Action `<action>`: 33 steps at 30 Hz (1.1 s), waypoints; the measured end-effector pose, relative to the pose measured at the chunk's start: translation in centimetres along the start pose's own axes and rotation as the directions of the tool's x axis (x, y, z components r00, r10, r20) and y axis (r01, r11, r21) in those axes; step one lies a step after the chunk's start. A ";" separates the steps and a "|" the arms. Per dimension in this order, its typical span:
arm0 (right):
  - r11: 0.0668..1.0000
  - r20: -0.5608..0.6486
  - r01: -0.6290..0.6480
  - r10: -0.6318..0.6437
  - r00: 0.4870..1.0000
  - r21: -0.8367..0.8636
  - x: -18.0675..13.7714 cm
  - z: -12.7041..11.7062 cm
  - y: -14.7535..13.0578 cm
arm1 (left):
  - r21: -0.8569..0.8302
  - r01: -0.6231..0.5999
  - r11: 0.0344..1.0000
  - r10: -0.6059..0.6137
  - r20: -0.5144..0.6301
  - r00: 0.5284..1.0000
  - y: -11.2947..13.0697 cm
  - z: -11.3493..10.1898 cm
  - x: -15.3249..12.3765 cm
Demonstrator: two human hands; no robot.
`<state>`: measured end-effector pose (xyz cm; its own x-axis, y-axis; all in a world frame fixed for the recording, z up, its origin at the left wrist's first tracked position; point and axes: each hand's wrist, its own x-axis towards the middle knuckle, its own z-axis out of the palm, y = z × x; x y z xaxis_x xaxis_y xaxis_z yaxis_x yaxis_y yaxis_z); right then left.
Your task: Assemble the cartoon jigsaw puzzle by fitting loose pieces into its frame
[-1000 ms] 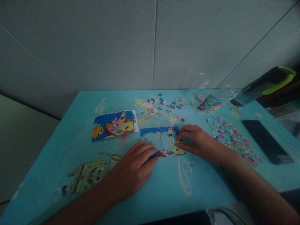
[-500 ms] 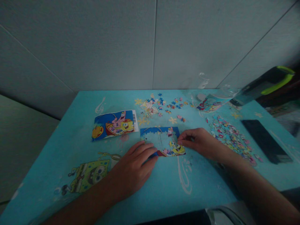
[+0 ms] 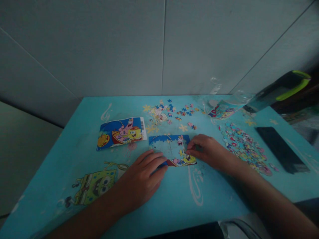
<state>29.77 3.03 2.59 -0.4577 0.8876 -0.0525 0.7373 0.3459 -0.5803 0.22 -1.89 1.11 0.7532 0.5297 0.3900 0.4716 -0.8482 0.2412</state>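
A partly assembled jigsaw puzzle (image 3: 184, 160) lies on the table, its border joined and much of the middle bare. Over its lower left corner rests my left hand (image 3: 146, 176), fingers stretched out and lying flat. My right hand (image 3: 203, 149) is at the puzzle's right edge, thumb and index finger pinched together. Whatever sits between those fingertips is too small and hidden to make out. To the left is a picture card (image 3: 122, 132) with a yellow sponge character and a pink starfish on blue.
Loose puzzle pieces (image 3: 185, 109) are scattered behind the puzzle. A larger heap of pieces (image 3: 245, 144) spreads on the right, beside a dark phone-like slab (image 3: 281, 149). A clear plastic jar (image 3: 228, 108) and a dark bottle (image 3: 276, 89) lie at the back right.
My right hand has shifted slightly left and up along the puzzle's right edge, still pinched. My left hand stays in place.
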 end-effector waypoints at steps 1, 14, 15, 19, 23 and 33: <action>1.000 -0.006 0.001 -0.001 1.000 -0.003 0.0 0.0 0.0 | -0.002 -0.001 1.000 0.001 0.001 1.000 0.0 0.0 0.0; 0.998 0.030 0.039 -0.037 0.999 -0.051 0.1 0.0 -0.1 | -0.017 0.007 1.000 -0.007 0.001 1.000 -0.1 0.1 -0.1; 0.997 0.034 0.054 -0.052 0.998 -0.059 0.0 0.0 -0.1 | -0.017 0.009 1.000 -0.009 0.001 1.000 -0.1 0.1 -0.1; 0.992 0.052 0.107 -0.104 0.993 -0.071 -0.1 0.0 -0.1 | -0.006 0.020 1.000 -0.020 0.009 1.000 -0.1 0.0 0.0; 0.985 0.048 0.141 -0.136 0.989 -0.099 -0.1 -0.1 -0.5 | -0.010 0.015 1.000 -0.015 0.012 1.000 -0.1 0.2 -0.1; 0.983 0.022 0.167 -0.166 0.986 -0.072 0.0 1.3 -0.7 | -0.010 0.013 1.000 -0.013 0.007 1.000 0.0 0.1 -0.1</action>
<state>28.59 2.43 1.94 -0.5848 0.8107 0.0265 0.6842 0.5106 -0.5207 0.17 -1.96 0.93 0.7502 0.5408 0.3804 0.4768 -0.8411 0.2556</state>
